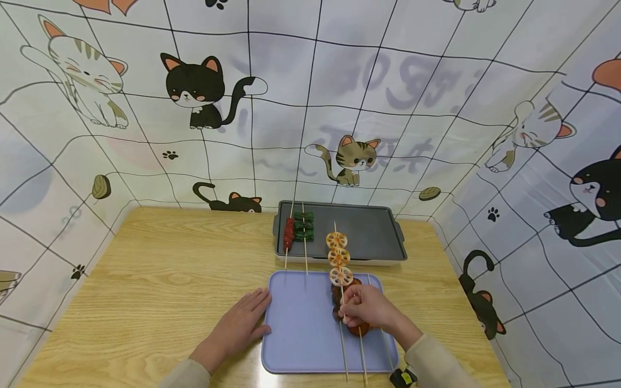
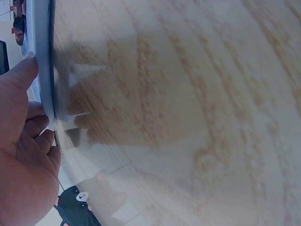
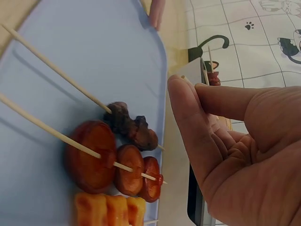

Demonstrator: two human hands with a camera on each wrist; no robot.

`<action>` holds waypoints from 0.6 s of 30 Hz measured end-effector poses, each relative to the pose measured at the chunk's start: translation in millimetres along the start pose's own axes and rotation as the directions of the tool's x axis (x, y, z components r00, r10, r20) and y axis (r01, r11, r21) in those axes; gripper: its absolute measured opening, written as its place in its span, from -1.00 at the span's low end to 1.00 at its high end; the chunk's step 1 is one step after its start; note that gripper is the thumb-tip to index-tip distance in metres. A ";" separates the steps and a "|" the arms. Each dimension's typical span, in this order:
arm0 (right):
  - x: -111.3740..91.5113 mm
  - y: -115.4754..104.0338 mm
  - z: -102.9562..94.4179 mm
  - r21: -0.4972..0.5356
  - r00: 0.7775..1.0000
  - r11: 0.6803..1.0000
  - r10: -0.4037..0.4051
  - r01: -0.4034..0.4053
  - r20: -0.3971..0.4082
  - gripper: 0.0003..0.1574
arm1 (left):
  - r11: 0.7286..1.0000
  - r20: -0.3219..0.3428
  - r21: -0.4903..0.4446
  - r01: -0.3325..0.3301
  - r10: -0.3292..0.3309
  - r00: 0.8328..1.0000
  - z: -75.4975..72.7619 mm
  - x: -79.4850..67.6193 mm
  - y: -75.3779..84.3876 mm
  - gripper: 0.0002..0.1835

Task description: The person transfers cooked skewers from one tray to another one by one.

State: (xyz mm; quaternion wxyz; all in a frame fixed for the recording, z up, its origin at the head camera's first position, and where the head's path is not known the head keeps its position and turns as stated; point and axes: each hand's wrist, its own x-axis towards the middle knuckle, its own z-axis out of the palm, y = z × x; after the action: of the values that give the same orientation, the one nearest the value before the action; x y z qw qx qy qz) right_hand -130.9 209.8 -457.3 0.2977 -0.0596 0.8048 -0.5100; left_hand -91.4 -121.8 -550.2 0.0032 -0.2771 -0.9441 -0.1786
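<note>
My right hand (image 1: 368,308) pinches the stick of a lotus root slice skewer (image 1: 338,257) between thumb and fingers. The slices reach from above the lilac tray (image 1: 296,323) over the front edge of a dark grill pan (image 1: 368,226). Under that hand, a skewer of dark meat pieces (image 3: 131,127), one of thick reddish-brown round slices (image 3: 91,157) and one of yellow-orange blocks (image 3: 110,209) lie on the tray. With its fingers extended, my left hand (image 1: 239,323) rests at the tray's left edge, touching the rim.
On the pan's left side lie a red skewer (image 1: 288,234) and a green skewer (image 1: 304,227), their sticks jutting past its front. A small black object with a yellow-green mark (image 1: 402,378) is beside the right wrist. Cat-printed cloth (image 1: 281,118) surrounds the wooden table (image 1: 194,258).
</note>
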 end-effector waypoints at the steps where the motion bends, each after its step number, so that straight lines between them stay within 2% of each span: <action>1: -1.4 0.9 1.0 0.000 1.000 1.000 0.003 -0.003 0.006 -0.86 | 1.000 0.001 -0.001 0.001 -0.001 1.000 -0.1 -0.1 0.1 -0.27; 10: -13.8 11.9 10.2 0.054 0.997 0.999 -0.006 0.001 0.082 -0.83 | 1.000 0.005 -0.004 0.002 -0.002 1.000 -1.4 0.1 1.1 -0.27; 18: -25.3 18.5 20.1 0.086 0.993 0.996 -0.004 -0.006 0.117 -0.85 | 1.000 -0.002 0.000 -0.002 0.002 1.000 -2.1 0.2 1.7 -0.28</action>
State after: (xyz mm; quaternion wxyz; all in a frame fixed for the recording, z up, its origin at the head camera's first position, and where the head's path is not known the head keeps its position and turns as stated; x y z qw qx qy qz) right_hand -95.5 212.9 -468.7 0.3468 -0.0761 0.7633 -0.5398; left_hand -90.8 -121.0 -547.6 0.0042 -0.2778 -0.9438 -0.1788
